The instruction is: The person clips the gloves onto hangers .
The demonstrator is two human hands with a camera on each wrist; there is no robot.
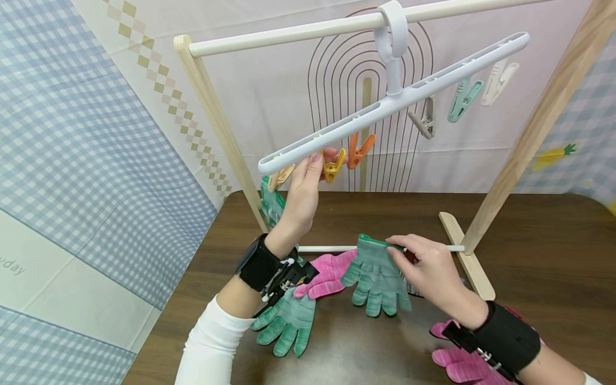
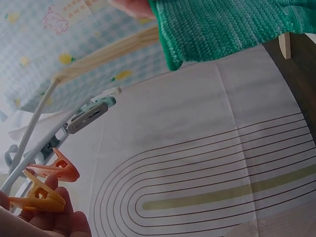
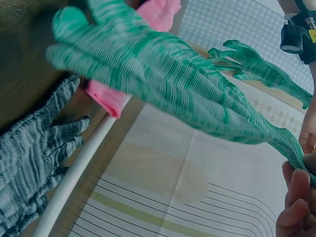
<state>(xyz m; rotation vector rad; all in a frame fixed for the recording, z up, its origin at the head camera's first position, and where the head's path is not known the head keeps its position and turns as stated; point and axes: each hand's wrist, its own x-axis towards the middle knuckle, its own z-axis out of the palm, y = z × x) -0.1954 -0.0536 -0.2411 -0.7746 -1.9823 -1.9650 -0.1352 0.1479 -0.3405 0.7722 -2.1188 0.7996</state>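
A white hanger (image 1: 394, 101) hangs tilted, with several colored clips beneath it. My left hand (image 1: 305, 192) holds the yellow clip (image 1: 332, 167) near the hanger's lower left end; in the left wrist view its fingers are round that yellow clip (image 2: 42, 196). Beside it are an orange clip (image 1: 358, 151) and a beige clip (image 1: 280, 177). Another green glove (image 1: 272, 202) hangs below the beige clip, partly behind my left wrist. My right hand (image 1: 430, 267) pinches a green knit glove (image 1: 377, 278) by its cuff, fingers dangling. The right wrist view shows this glove (image 3: 173, 84) stretched out from my fingertips.
On the brown table (image 1: 385, 353) lie a green glove (image 1: 289, 321), a pink glove (image 1: 327, 275) and, under my right wrist, more pink (image 1: 462, 363). A dark grey glove (image 3: 24, 163) lies near the rack's lower bar (image 3: 74, 173). Wooden posts (image 1: 534, 123) support the top rod (image 1: 289, 33).
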